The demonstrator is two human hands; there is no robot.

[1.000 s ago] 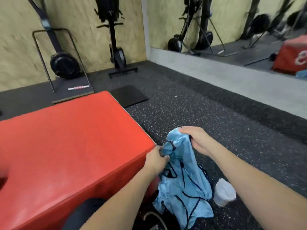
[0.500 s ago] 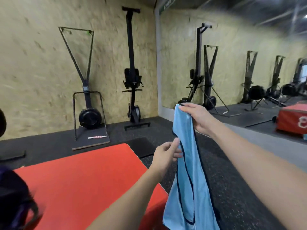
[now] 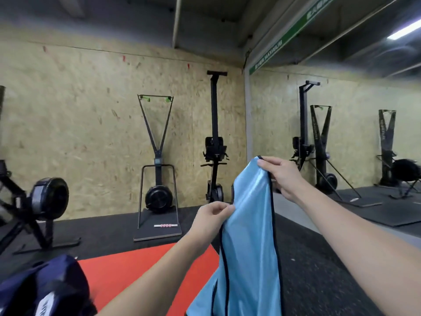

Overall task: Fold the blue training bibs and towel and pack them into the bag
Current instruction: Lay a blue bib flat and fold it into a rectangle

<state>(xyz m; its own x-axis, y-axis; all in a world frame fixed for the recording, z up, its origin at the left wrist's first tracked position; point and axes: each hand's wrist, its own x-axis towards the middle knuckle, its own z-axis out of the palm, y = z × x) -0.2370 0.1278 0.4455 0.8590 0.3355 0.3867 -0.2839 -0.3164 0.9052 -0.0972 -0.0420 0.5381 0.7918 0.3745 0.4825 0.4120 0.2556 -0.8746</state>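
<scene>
Fingers of the right hand [image 3: 281,176] curl round the top corner of a blue training bib [image 3: 248,236] at centre frame, while the left hand [image 3: 210,216] pinches its dark-trimmed edge lower down. The bib hangs lengthwise above the right end of a red padded box [image 3: 136,267], which serves as the worktop. To fold it cleanly, the hands would best find matching corners, draw the fabric taut and lay it flat on the box. A dark blue bag [image 3: 43,288] sits at lower left.
</scene>
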